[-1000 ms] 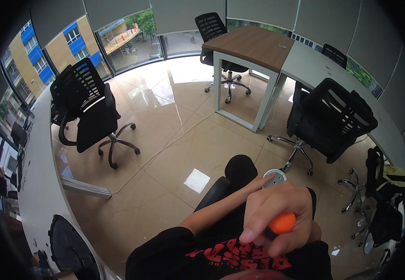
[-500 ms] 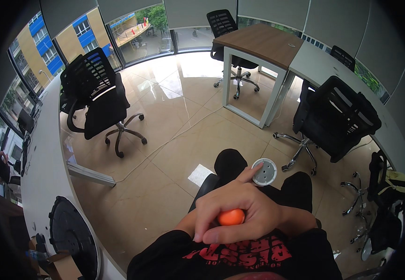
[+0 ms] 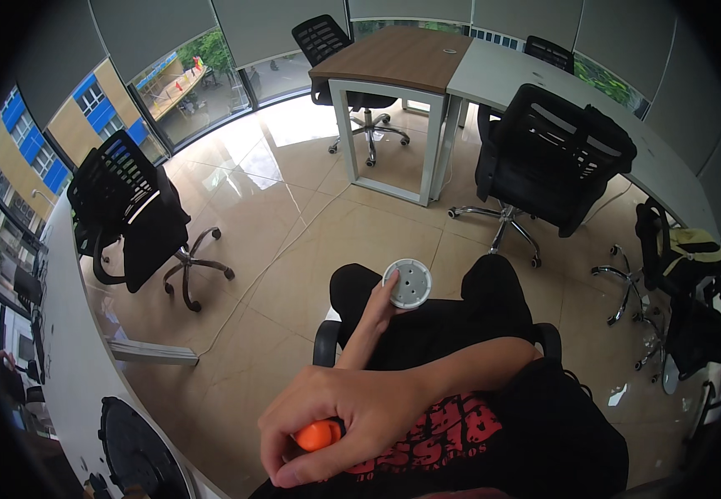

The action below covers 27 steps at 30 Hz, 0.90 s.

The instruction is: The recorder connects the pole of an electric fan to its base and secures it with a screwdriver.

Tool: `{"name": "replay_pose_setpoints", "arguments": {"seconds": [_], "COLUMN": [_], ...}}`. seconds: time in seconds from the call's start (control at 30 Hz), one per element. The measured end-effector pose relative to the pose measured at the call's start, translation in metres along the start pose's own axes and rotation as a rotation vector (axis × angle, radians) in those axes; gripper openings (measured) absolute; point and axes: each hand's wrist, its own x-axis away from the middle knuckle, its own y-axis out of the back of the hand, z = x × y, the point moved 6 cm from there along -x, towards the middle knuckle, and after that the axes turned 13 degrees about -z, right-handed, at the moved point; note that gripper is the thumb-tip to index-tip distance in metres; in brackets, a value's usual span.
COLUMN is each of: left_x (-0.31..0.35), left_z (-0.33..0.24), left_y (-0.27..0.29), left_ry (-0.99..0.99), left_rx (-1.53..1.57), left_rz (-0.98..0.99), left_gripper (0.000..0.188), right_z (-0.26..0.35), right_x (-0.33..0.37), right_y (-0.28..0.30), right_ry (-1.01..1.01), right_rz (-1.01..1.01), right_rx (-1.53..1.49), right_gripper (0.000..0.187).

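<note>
In front of my lap, my left hand point(image 3: 379, 306) grips a round white part point(image 3: 411, 288) with a greyish face and several small dark holes. The thumb lies on its rim; the other fingers are hidden behind it. My right hand point(image 3: 348, 407) crosses my body to the lower left, lower than the left hand and apart from the white part. Its fingers wrap round a bright orange, rounded handle point(image 3: 314, 436) with a dark portion beside it. Most of that tool is hidden in the palm, so its exact kind does not show.
At the left curves a long white desk point(image 3: 86, 366) with a round black lid-like piece point(image 3: 140, 449) on it. Black office chairs stand at the left point(image 3: 132, 208) and right point(image 3: 556, 158). A wood-topped table point(image 3: 398, 56) is ahead. A pale cable point(image 3: 265, 270) crosses the tiled floor.
My right hand has moved down and left with the orange handle, away from the white part. My left hand still holds that part, and its wrist now shows. The view has shifted right.
</note>
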Motion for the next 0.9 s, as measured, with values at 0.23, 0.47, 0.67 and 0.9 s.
{"name": "replay_pose_setpoints", "arguments": {"seconds": [0.23,0.47,0.67,0.9], "left_x": [0.003,0.003,-0.002,-0.014], "left_z": [0.0,0.001,0.002,0.007], "left_y": [0.009,0.011,0.003,-0.013], "left_ry": [0.0,-0.012,-0.009,0.018], "left_rx": [0.043,0.059,0.045,0.022], "left_rz": [-0.036,-0.045,-0.014,0.055], "left_gripper": [0.054,0.056,0.055,0.056], "right_z": [0.01,0.046,0.049,0.075], "right_x": [0.01,0.019,0.022,0.025], "right_y": [-0.002,0.011,0.007,0.019], "right_ry": [0.054,0.229,0.629,0.47], "right_rz": [0.055,0.12,0.087,-0.016], "right_rx": [-0.043,-0.133,-0.194,0.132], "right_gripper": [0.018,0.036,0.09,0.044]}}
